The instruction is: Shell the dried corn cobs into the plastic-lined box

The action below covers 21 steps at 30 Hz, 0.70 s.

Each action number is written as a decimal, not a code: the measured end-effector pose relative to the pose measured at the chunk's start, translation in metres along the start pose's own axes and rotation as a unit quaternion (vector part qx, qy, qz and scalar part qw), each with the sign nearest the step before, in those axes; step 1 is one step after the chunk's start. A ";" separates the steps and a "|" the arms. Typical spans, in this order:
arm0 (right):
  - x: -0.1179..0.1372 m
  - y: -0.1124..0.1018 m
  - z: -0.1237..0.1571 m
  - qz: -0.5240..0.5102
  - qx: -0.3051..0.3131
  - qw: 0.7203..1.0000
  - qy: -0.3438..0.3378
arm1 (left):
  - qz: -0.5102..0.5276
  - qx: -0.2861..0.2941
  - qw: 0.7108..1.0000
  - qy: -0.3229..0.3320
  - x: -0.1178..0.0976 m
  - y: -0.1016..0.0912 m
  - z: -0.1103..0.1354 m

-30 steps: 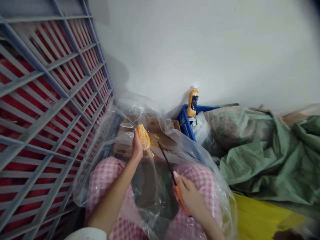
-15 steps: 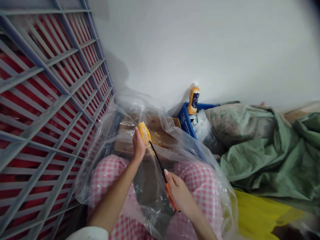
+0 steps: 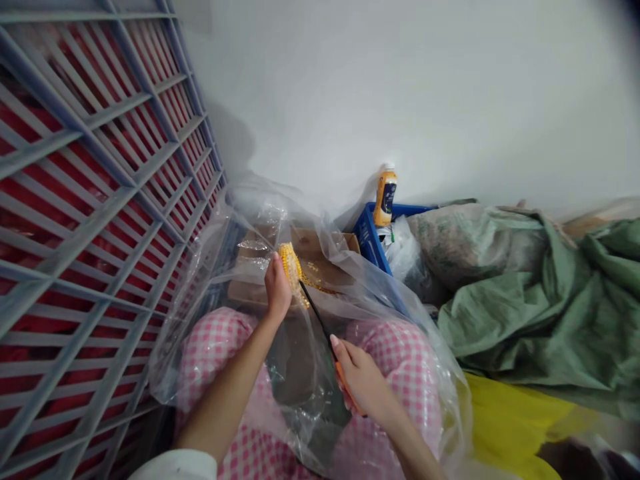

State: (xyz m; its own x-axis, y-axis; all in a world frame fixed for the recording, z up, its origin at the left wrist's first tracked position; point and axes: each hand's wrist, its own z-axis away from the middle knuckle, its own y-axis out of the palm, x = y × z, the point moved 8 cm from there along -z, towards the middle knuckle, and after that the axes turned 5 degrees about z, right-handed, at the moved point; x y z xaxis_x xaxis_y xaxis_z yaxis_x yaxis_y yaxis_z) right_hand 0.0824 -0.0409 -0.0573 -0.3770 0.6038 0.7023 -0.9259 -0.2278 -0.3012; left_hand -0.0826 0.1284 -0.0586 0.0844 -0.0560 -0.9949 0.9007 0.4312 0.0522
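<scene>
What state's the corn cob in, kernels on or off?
Partly stripped, it seems: yellow kernels remain on the corn cob in the left hand, and loose kernels lie on the cardboard beyond it.

White wall (image 3: 400, 87) beside a grey, seemingly metal rack (image 3: 107, 157).

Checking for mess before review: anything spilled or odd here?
Loose corn kernels lie scattered on the cardboard box, beside the corn cob in the left hand. Also odd: the right hand holds scissors with the blade tip at the cob, an unusual tool for corn.
</scene>
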 end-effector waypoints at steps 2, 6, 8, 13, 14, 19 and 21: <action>0.000 -0.006 -0.002 0.014 0.002 1.000 -0.007 | -0.018 0.010 1.000 0.020 -0.002 0.002 0.002; -0.002 -0.012 -0.004 0.000 0.040 0.999 0.025 | -0.050 0.027 0.998 0.040 -0.001 0.007 0.006; -0.004 -0.008 -0.004 -0.035 0.067 0.996 0.052 | -0.056 0.024 0.997 0.041 0.001 0.007 0.007; -0.003 0.013 -0.006 -0.113 0.097 0.987 0.068 | -0.047 0.002 0.998 0.030 0.007 0.003 0.002; -0.004 0.015 -0.007 -0.098 0.085 0.990 0.064 | -0.044 -0.002 0.999 0.029 0.008 0.002 0.001; 0.001 0.006 -0.013 0.073 -0.045 0.996 -0.012 | -0.049 -0.014 0.998 0.034 0.008 0.001 -0.002; 0.003 0.006 -0.013 0.072 -0.053 0.996 -0.020 | -0.053 -0.019 0.998 0.035 0.008 0.000 -0.002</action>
State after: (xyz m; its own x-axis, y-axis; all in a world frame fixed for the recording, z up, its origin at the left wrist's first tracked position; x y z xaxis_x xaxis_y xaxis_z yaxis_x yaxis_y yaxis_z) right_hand 0.0761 -0.0304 -0.0647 -0.5078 0.5401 0.6712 -0.8558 -0.2265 -0.4652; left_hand -0.0827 0.1301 -0.0669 -0.0415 -0.0401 -0.9983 0.8862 0.4599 -0.0553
